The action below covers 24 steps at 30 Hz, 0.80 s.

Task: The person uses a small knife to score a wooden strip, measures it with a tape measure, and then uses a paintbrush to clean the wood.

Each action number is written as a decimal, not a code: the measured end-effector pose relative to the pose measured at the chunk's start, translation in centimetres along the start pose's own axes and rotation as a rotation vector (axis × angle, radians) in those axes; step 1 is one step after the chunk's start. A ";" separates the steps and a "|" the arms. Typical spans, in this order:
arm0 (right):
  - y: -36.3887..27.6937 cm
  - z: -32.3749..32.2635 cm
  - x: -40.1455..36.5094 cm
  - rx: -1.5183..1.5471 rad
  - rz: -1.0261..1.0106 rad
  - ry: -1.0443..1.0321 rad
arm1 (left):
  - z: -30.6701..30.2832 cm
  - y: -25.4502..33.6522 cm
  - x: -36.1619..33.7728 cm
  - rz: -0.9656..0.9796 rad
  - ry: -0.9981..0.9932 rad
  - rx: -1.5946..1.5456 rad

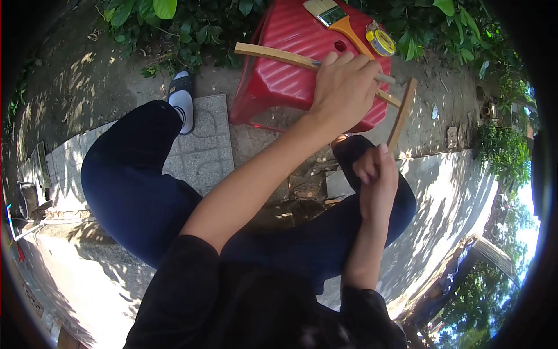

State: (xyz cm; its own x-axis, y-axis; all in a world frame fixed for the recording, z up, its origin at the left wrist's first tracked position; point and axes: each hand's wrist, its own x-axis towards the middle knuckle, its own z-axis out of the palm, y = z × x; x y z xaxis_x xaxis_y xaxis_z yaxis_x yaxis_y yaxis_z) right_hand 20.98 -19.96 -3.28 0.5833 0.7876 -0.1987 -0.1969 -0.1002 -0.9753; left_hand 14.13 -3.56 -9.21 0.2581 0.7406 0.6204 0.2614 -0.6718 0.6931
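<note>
My left hand (346, 87) is closed over the middle of a long wooden strip (273, 55) that crosses above the red plastic stool (285, 87). A thin grey rod (385, 78) sticks out from under its fingers; what kind of tool it is I cannot tell. At its right end the long strip meets a shorter wooden strip (404, 110), making a T shape. My right hand (378, 166) pinches the near end of that shorter strip between thumb and fingers, just right of the stool.
On the stool's far side lie a paintbrush (337, 23) with an orange handle and a yellow tape measure (381, 41). Leafy plants (203, 29) border the stool at the back. Patterned paving tiles (206, 145) lie beside my slippered foot (182, 104).
</note>
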 end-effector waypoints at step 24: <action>-0.2 0.3 0.1 0.227 -0.093 0.133 | -0.6 -0.1 -0.3 0.021 -0.015 0.001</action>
State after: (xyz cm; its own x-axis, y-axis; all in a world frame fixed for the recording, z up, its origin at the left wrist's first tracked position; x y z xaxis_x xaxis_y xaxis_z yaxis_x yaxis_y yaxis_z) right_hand 20.83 -19.69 -3.08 0.7027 0.6985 -0.1353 -0.3009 0.1194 -0.9462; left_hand 13.47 -3.72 -9.24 0.2776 0.7259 0.6293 0.2566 -0.6873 0.6796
